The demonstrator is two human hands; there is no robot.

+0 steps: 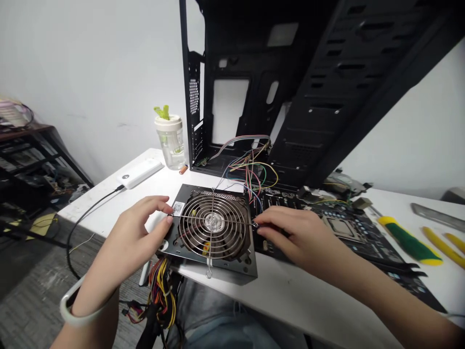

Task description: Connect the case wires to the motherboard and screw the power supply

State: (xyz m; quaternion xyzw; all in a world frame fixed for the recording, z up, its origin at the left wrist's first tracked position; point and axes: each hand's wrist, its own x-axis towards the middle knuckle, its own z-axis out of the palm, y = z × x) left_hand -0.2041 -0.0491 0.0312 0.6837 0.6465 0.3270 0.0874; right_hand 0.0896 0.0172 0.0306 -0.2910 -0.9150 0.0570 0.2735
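Note:
A black power supply unit (232, 271) lies on the white table near its front edge, with a round wire fan grill (196, 242) over its fan. My left hand (136, 237) pinches the grill's left wire end between thumb and forefinger, beside a small QR label (178, 208). On the other side, my right hand (294, 232) closes its fingertips on the grill's right looped end. The grill's lower loop reaches past the fan opening toward me. A bundle of coloured cables (162, 291) hangs from the unit over the table edge.
Behind stands an open black computer case (305, 121) with thin coloured wires. A motherboard (341, 228) lies to the right, near a green-yellow screwdriver handle (410, 241) and yellow-handled pliers (441, 245). A clear cup (171, 143) and a white power bank (141, 173) are at back left.

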